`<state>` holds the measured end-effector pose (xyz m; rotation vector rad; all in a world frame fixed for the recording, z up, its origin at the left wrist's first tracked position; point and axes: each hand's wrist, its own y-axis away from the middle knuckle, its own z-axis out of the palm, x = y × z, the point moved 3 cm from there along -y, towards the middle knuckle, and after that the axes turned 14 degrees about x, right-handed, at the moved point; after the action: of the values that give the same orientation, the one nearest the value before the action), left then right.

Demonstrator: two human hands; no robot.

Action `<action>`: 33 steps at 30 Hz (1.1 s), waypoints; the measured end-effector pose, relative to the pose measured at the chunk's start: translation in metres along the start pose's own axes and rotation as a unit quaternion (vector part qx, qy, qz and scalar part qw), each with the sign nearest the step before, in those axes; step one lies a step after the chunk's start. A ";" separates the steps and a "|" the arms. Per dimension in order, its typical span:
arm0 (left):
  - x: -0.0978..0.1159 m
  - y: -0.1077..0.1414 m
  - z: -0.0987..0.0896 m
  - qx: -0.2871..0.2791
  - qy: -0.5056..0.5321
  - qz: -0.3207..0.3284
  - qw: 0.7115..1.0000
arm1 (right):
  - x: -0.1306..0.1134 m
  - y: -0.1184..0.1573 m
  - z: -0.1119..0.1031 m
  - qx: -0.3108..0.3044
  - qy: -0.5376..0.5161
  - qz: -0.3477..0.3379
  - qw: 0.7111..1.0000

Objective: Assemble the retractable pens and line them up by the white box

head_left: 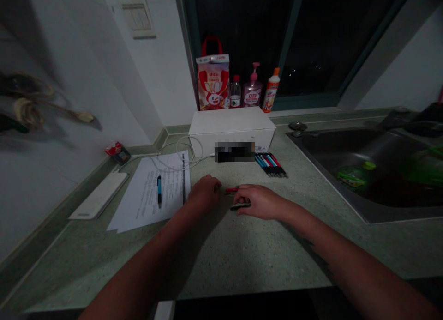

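Observation:
My left hand [206,191] is over the counter with its fingers curled together, and whatever they may hold is hidden. Close by on its right, my right hand [259,201] is closed, with a short dark pen-like piece [238,206] at its fingers. Between the two hands a red pen part [230,190] lies on the counter, its right end near my right fingers. Farther back, several pens [270,165] in blue, white and red lie side by side in a row. A blue and black pen [159,190] rests on printed sheets [145,195] at the left.
A white box [231,121] stands at the back, with a blurred-out dark object [234,152] before it. A white cable [176,167] loops over the sheets. To the right is a steel sink [332,144]. A white flat bar [100,195] lies by the left wall.

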<state>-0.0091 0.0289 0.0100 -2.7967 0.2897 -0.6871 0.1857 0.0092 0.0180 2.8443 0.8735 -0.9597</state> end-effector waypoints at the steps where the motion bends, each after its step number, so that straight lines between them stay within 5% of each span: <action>1: 0.000 0.000 0.000 0.001 0.002 -0.001 1.000 | 0.000 0.000 0.000 -0.002 0.003 0.001 1.000; 5: 0.000 -0.001 -0.002 0.028 0.035 -0.014 0.999 | 0.000 0.000 0.000 0.016 0.004 -0.021 1.000; 8: 0.001 -0.002 0.000 0.044 0.126 -0.041 0.990 | 0.004 -0.001 -0.004 0.093 0.016 -0.027 0.995; 15: 0.006 0.000 0.010 -0.008 0.342 -0.055 0.938 | 0.009 -0.003 -0.013 0.190 0.056 -0.017 0.980; 25: 0.009 0.001 0.010 -0.006 0.370 -0.083 0.925 | 0.006 -0.003 -0.014 0.207 0.034 -0.027 0.977; 33: 0.012 0.001 0.003 0.016 0.376 -0.082 0.923 | 0.011 -0.005 -0.008 0.223 -0.092 0.004 0.970</action>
<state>0.0027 0.0259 0.0123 -2.4113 0.1676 -1.7711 0.1950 0.0202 0.0193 3.0264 0.6997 -1.5679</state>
